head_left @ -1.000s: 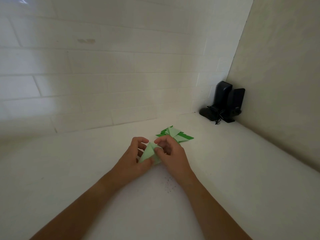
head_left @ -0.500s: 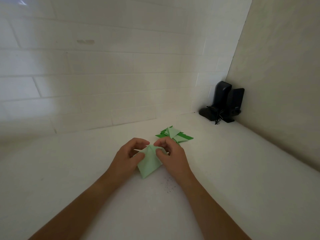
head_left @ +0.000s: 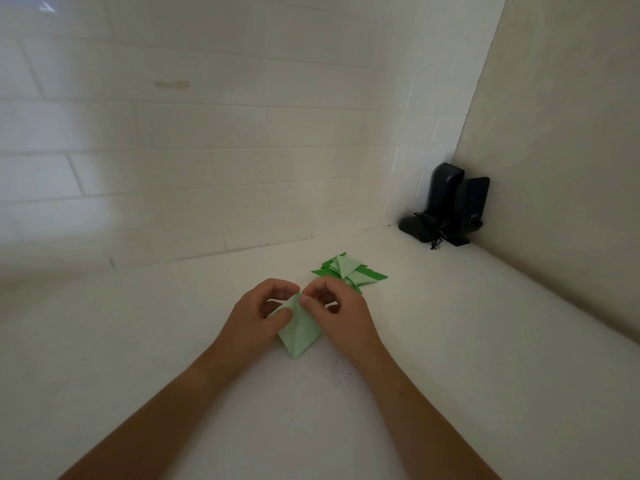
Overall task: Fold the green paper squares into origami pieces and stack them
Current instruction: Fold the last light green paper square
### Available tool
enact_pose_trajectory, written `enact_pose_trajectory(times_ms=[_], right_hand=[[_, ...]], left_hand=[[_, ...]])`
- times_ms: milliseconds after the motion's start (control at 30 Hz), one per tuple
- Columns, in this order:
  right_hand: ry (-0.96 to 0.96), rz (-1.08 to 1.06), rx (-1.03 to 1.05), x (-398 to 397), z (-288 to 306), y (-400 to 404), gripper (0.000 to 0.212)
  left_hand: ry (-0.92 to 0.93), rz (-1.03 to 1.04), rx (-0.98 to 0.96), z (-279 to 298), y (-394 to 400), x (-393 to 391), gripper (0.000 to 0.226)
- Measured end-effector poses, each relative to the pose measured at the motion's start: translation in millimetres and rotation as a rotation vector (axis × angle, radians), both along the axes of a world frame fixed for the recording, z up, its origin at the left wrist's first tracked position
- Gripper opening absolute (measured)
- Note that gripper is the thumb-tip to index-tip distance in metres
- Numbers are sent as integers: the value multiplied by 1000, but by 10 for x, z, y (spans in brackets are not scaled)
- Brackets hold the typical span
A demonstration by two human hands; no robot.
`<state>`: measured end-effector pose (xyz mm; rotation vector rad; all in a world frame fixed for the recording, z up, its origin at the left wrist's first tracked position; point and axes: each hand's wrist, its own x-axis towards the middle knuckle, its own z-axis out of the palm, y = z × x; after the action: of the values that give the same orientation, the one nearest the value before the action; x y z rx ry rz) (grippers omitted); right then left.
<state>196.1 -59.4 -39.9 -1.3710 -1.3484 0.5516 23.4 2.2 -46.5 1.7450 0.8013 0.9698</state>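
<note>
A pale green folded paper piece [head_left: 300,332] lies on the white counter [head_left: 450,358] between my hands, its lower tip pointing toward me. My left hand [head_left: 254,318] pinches its left side with thumb and curled fingers. My right hand [head_left: 341,315] pinches its top point, fingers curled. Just beyond my right hand lies a pile of folded green pieces [head_left: 349,273], light and dark green, partly hidden by my knuckles.
Two black speakers [head_left: 450,206] with a tangled cable stand in the back right corner. A white tiled wall [head_left: 207,150] runs along the back and a plain wall [head_left: 561,150] along the right. Dark specks [head_left: 337,374] dot the counter near my right wrist.
The pale green piece has been opened from a small bunched shape into a longer diamond lying flatter on the counter. Both hands have stayed in place, fingers shifted to its top.
</note>
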Motion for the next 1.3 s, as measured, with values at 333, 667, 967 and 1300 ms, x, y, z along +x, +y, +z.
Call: enact_pose_trajectory(times_ms=[333, 667, 967, 1300], right_hand=[[-12, 46, -33, 8, -12, -7, 10], [3, 55, -31, 21, -55, 26, 15], [57, 100, -37, 20, -35, 12, 17], [-39, 15, -67, 31, -32, 22, 12]], left_hand=[[-29, 22, -32, 13, -14, 18, 31], [-20, 19, -22, 22, -28, 29, 22], [-20, 63, -35, 0, 28, -2, 17], [-94, 136, -82, 69, -11, -6, 9]])
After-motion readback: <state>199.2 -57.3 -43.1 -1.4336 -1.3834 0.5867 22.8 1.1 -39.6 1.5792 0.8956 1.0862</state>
